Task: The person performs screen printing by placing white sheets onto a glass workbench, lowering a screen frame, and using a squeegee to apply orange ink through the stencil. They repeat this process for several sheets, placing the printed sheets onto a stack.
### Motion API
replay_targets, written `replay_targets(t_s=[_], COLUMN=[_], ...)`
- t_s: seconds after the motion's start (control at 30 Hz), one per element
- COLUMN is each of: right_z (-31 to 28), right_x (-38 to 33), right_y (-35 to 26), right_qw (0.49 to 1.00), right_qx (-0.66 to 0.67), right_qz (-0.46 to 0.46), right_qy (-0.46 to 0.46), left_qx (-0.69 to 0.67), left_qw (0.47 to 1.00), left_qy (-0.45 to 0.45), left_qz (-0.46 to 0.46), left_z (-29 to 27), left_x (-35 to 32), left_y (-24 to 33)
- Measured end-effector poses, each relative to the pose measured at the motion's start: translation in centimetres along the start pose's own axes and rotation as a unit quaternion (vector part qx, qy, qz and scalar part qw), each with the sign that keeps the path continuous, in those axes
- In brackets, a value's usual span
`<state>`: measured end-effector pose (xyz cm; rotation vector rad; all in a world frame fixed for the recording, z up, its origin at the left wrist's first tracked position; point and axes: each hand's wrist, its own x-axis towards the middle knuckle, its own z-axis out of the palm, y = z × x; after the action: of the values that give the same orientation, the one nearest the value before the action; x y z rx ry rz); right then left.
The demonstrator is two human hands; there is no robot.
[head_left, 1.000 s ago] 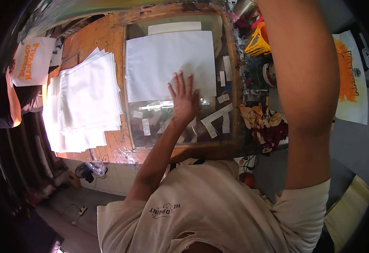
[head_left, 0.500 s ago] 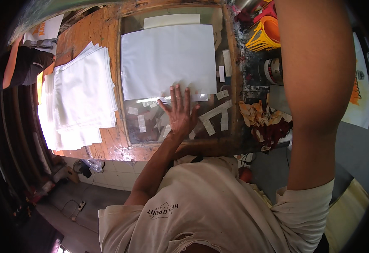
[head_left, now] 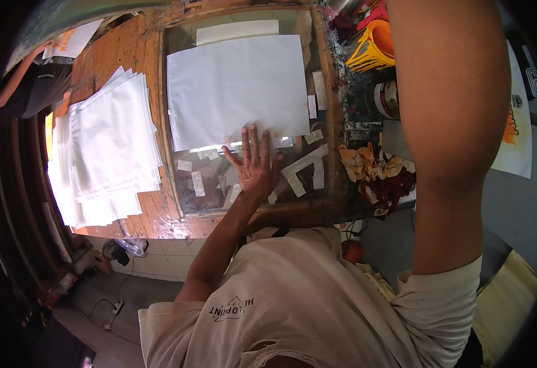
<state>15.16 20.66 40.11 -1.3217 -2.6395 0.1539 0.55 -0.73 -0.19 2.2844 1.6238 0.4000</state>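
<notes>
White and smooth, a large four-sided sheet lies flat on a see-through panel set into the wooden table, its near edge toward the person. The left hand rests palm down at that near edge, fingers spread wide and gripping nothing; the longer fingertips overlap the sheet's margin, while the palm is over the panel. The right hand is out of the picture, so whether it is spread, closed or holding something I cannot tell; only the right arm shows, reaching up past the upper edge. A narrow white strip sticks out beyond the sheet's far edge, and pale tape pieces are scattered over the panel's near part. To the left, on the wood, sits an uneven pile of white sheets. Right of the panel are a yellow container with an orange inside, a can and crumpled cloths in peach and dark red. Far right, partly behind the arm, is a white piece with an orange print. At the far upper left, another person's forearm reaches to an orange-marked white sheet.
</notes>
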Motion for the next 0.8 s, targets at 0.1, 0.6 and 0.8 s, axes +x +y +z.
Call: replay_targets(t_s=[0.1,0.6,0.8], right_z=[-0.1,-0.1,0.0], right_x=[-0.6,-3.1,-1.1], right_y=[-0.1,-0.2,-0.3], right_qw=[1.0,1.0,1.0], right_qx=[0.001,0.002,-0.001], right_qz=[0.005,0.02,0.009], right_qy=[0.0,0.001,0.003], left_qx=[-0.004,0.021,0.027], left_qw=[1.0,0.999,0.999], left_qy=[0.009,-0.012,-0.017], left_qz=[0.01,0.026,0.028], left_z=[0.2,0.1,0.2], left_x=[-0.1,-0.3,-0.3], left_y=[-0.1,-0.2,-0.1])
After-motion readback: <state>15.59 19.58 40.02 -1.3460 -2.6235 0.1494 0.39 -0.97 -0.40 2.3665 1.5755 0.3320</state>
